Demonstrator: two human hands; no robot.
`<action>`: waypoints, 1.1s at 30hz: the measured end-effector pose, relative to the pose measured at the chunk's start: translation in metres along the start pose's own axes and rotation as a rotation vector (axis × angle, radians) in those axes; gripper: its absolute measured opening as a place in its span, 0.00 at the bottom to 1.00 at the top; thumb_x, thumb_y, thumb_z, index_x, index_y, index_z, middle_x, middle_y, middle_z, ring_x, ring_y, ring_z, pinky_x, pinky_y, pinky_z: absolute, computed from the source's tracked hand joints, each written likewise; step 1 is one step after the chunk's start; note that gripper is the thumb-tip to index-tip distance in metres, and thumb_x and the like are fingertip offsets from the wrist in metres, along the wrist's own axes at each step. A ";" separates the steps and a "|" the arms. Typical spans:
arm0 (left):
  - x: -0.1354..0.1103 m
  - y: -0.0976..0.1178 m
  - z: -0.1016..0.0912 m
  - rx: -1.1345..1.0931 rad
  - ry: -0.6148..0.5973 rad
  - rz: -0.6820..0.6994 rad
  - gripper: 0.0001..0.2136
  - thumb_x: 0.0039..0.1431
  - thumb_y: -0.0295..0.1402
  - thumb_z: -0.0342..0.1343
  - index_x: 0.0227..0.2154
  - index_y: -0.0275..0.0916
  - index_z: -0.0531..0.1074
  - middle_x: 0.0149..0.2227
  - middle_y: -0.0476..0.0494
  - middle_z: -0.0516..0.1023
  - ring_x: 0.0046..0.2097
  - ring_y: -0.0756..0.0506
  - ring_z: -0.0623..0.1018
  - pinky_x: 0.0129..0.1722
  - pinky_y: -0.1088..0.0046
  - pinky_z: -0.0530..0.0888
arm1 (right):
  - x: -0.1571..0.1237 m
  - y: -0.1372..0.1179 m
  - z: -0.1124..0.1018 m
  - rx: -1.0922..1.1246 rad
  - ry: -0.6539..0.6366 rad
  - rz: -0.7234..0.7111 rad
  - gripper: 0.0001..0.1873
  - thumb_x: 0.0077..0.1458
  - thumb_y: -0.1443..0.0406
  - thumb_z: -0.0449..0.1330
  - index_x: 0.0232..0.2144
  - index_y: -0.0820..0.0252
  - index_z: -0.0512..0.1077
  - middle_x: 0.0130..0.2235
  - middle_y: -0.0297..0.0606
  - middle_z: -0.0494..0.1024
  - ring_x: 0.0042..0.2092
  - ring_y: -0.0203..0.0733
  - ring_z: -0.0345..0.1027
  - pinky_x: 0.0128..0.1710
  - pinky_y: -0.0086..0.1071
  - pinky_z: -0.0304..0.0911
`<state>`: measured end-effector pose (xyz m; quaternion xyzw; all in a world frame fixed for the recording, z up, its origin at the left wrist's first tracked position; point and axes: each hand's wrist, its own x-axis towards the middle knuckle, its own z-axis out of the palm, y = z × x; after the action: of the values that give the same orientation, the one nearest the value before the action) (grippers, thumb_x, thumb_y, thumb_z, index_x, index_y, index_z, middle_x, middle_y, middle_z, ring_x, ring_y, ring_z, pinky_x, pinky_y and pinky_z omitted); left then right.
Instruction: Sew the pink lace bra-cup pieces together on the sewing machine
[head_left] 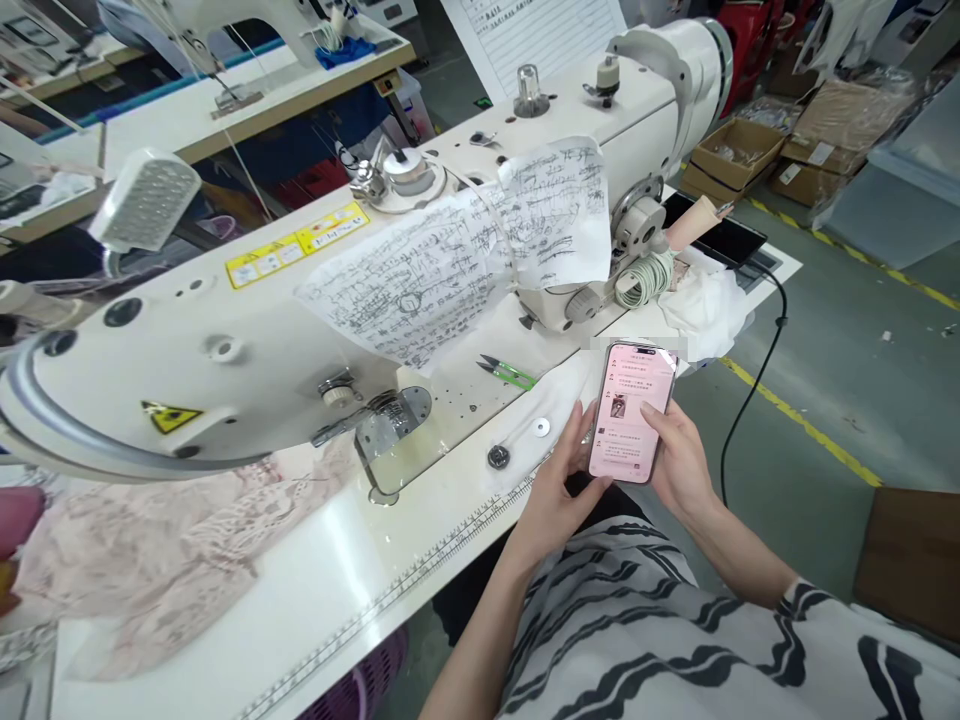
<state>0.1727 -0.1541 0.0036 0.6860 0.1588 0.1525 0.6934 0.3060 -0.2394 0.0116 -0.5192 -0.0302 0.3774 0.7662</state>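
A smartphone [628,440] with a pink chat screen is held between both hands at the table's front edge. My left hand [559,480] is closed around its left side and lower corner. On the other side, my right hand [679,455] grips the phone's right edge, its thumb over the screen. Left of the phone, a black bobbin-like part [498,457] and a small white disc [541,427] lie on the tabletop. Green-handled thread snips [508,372] rest on the machine bed. White fabric [566,390] lies beside the phone.
A large sewing machine [277,380] fills the table, with handwritten paper sheets [450,260] strapped to it. Pink lace fabric [172,550] lies at the left. A black cable [757,385] hangs off the right end; cardboard boxes [731,160] stand on the floor.
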 end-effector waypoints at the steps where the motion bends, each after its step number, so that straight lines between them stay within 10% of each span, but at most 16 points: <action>1: 0.000 0.000 0.000 0.003 0.003 0.000 0.38 0.64 0.31 0.55 0.67 0.59 0.37 0.70 0.43 0.46 0.62 0.41 0.68 0.57 0.63 0.69 | 0.000 0.000 0.000 0.003 0.001 0.000 0.21 0.51 0.56 0.65 0.47 0.52 0.73 0.49 0.37 0.79 0.49 0.48 0.73 0.48 0.41 0.68; 33: 0.002 -0.001 0.006 0.001 0.038 0.048 0.42 0.61 0.31 0.59 0.67 0.58 0.36 0.70 0.46 0.46 0.68 0.40 0.55 0.63 0.60 0.63 | 0.000 0.002 0.005 0.032 0.039 -0.050 0.19 0.52 0.56 0.64 0.46 0.52 0.73 0.49 0.36 0.79 0.55 0.49 0.69 0.54 0.43 0.65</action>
<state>0.1770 -0.1584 0.0022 0.6869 0.1556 0.1821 0.6861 0.3024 -0.2351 0.0124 -0.5130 -0.0221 0.3485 0.7841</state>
